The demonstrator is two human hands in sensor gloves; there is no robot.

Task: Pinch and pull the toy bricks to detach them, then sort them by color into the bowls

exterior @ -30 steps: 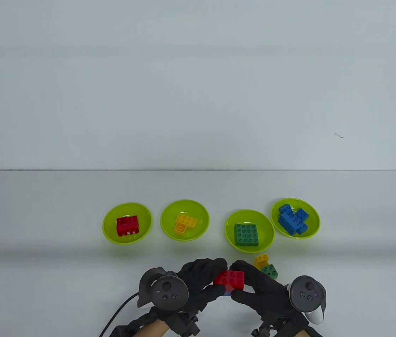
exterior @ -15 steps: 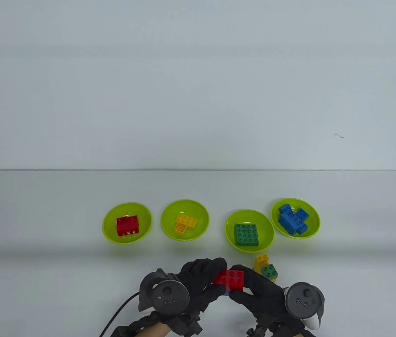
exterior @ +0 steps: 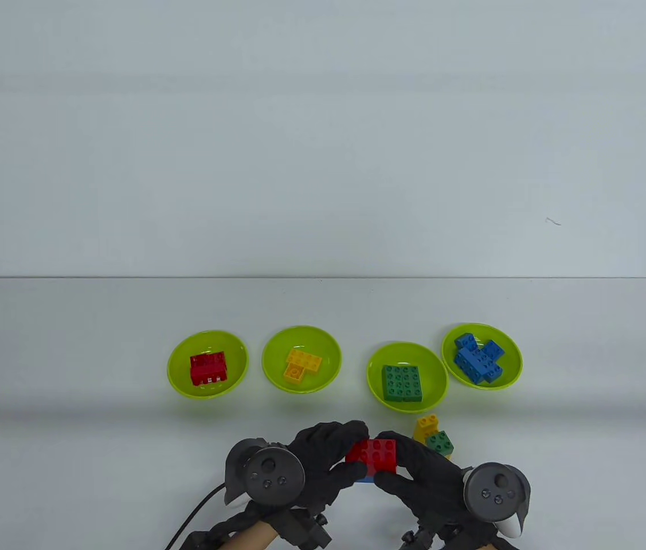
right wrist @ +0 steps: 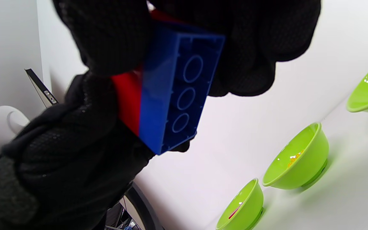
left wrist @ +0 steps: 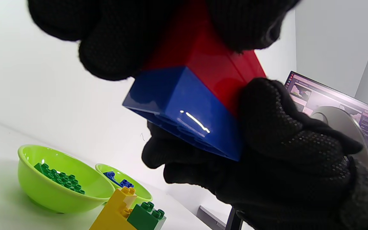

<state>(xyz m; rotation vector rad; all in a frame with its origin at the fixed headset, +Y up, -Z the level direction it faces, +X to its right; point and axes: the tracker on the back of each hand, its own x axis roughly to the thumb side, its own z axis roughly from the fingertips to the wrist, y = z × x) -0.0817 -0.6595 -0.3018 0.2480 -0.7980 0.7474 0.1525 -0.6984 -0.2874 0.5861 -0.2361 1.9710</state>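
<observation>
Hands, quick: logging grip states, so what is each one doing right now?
Left hand: closed, gripping the stacked red plastic brick and blue plastic brick.
Right hand: closed, gripping the same red-and-blue stack from the other side.

We see a plain pale grey-white wall [exterior: 323,137] filling the upper half of the table view, with one small dark mark [exterior: 553,221] on its right side. Below it sits the white surface [exterior: 70,344], rounded at the far corners, with soft even light and a faint shadow band across the front. In the left wrist view we see a lit laptop screen [left wrist: 331,99] off the right edge, against a grey wall [left wrist: 331,38], with a dark leg [left wrist: 232,220] below.
</observation>
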